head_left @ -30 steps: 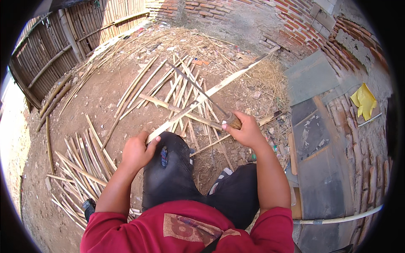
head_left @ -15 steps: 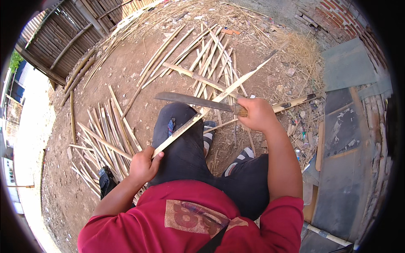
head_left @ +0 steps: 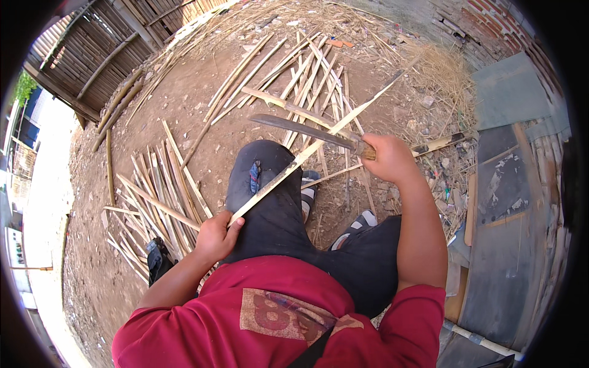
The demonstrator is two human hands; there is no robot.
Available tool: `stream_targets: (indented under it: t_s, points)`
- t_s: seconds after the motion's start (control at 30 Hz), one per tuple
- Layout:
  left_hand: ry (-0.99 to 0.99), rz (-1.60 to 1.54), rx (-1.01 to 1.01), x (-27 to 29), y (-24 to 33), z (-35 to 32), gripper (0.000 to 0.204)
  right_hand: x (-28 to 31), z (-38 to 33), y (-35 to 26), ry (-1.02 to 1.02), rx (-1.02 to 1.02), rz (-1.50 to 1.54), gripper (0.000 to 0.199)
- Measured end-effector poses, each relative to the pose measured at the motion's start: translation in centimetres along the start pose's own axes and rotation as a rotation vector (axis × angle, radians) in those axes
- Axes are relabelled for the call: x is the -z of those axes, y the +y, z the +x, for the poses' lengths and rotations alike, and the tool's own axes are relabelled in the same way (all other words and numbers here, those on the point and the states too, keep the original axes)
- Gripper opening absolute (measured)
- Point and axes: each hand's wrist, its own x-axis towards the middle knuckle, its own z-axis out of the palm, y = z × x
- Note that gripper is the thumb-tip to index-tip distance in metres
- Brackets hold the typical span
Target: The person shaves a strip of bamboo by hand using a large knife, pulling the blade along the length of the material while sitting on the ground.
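My left hand [head_left: 215, 236] grips the near end of a long pale bamboo strip [head_left: 319, 144] that runs across my left knee and up to the far right. My right hand [head_left: 389, 159] holds the wooden handle of a long dark machete [head_left: 300, 130]. Its blade points left and lies across the strip, just above my knee. I sit low in dark trousers and a red shirt, with sandalled feet on the dirt.
Split bamboo strips [head_left: 156, 193] lie piled on the dirt at my left, and more are scattered ahead [head_left: 294, 73]. A bamboo fence [head_left: 104, 55] stands far left. Grey sheets and boards [head_left: 509, 184] lie at right, a brick wall [head_left: 485, 24] behind them.
The machete came up from beside my right knee and now lies across the strip. My left hand shifted down along the strip. The view tilted left.
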Motion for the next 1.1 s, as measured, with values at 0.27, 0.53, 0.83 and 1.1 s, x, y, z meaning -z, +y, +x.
stream_targets:
  t_s: [0.27, 0.53, 0.83, 1.1]
  points:
    - [-0.010, -0.008, -0.003, 0.1, -0.8, 0.0, 0.046, -1.3, 1.1, -1.1, -0.156, 0.150, 0.067, 0.027]
    - [-0.044, -0.038, 0.030, 0.1, -0.6, 0.5, 0.046, -1.2, 0.8, -0.4, -0.124, 0.077, 0.083, 0.032]
    - [-0.025, -0.016, 0.002, 0.1, -0.4, 0.4, 0.045, -0.4, 1.3, 2.4, -0.166, -0.145, 0.198, 0.038]
    - [-0.038, 0.018, 0.033, 0.2, -0.6, 0.2, 0.046, -0.5, 1.5, 2.5, -0.272, -0.140, 0.249, 0.050]
